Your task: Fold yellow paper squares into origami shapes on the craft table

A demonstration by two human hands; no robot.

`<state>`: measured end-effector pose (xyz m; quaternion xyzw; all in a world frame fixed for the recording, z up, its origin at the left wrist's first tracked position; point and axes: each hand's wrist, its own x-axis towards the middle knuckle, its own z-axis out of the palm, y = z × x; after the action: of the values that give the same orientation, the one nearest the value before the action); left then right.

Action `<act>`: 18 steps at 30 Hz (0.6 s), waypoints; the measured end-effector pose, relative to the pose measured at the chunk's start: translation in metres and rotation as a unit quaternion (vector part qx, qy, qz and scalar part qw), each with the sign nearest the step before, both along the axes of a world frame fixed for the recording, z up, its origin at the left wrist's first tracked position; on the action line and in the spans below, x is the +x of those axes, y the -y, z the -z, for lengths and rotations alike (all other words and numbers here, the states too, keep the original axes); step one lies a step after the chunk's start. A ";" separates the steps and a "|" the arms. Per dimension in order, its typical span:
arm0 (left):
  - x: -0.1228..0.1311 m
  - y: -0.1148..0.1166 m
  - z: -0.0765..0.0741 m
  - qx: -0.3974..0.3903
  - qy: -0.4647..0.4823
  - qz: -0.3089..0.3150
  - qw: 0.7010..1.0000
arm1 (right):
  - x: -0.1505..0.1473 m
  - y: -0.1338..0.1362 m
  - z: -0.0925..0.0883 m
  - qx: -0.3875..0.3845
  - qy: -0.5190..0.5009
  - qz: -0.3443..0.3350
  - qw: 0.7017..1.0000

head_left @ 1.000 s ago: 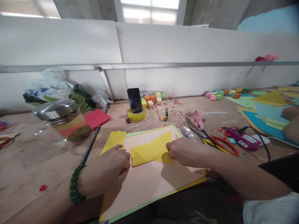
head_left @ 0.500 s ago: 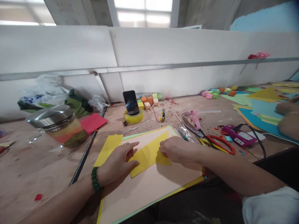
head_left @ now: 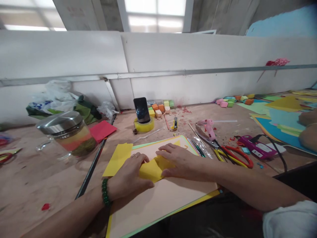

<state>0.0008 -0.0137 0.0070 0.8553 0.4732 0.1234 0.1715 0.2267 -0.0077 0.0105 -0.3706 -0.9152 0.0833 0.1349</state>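
A folded piece of yellow paper (head_left: 151,169) is between my two hands, over a stack of coloured sheets topped by a pale pink sheet (head_left: 146,205). My left hand (head_left: 132,172), with a ring and a green bead bracelet (head_left: 105,191), curves around the paper's left end, thumb at the near edge. At the right end, my right hand (head_left: 177,162) holds the paper, fingers on the far side and thumb near. Parts of the paper are hidden under the fingers. Left of the stack's middle lies another flat yellow paper (head_left: 118,159).
A glass teapot (head_left: 71,132) stands left, by red paper (head_left: 102,130). A phone (head_left: 142,110) leans at a tape roll (head_left: 146,125). Right are a pink glue gun (head_left: 210,129), red-handled scissors (head_left: 241,157) and a purple power strip (head_left: 257,146). Another person's hand (head_left: 308,135) is far right.
My right hand has shifted left and opened from a pinch to a wider hold around the paper. My left thumb has moved slightly right. The view has shifted a little.
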 end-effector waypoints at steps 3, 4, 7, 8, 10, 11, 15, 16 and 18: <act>0.001 0.002 0.000 -0.006 0.032 0.005 0.999 | 0.000 -0.003 0.004 -0.002 -0.015 -0.019 1.000; 0.001 0.003 -0.001 -0.010 0.040 0.007 0.999 | 0.000 -0.005 0.005 0.002 -0.021 -0.033 0.999; 0.002 0.005 -0.001 -0.031 0.053 0.013 0.998 | 0.001 -0.008 0.006 0.007 -0.042 -0.059 0.997; 0.001 0.006 0.000 -0.026 0.055 0.020 0.998 | 0.001 -0.008 0.007 0.008 -0.052 -0.059 0.997; 0.001 0.008 0.002 0.015 0.056 0.037 0.998 | 0.002 -0.009 0.009 0.016 -0.082 -0.048 0.995; 0.000 0.009 0.003 0.046 0.054 0.042 0.997 | 0.003 -0.009 0.010 0.025 -0.101 -0.041 0.994; -0.003 0.011 0.006 0.110 0.052 0.047 0.992 | 0.006 -0.013 0.020 0.078 -0.180 -0.035 0.980; -0.003 0.011 0.006 0.111 0.057 0.050 0.991 | 0.007 -0.014 0.022 0.090 -0.195 -0.037 0.976; -0.006 0.010 0.005 0.107 0.071 0.061 0.990 | 0.008 -0.016 0.024 0.112 -0.212 -0.041 0.970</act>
<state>-0.0050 -0.0239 0.0018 0.8851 0.3905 0.2231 0.1200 0.2349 0.0085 -0.0139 -0.2893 -0.8835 0.0623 0.3630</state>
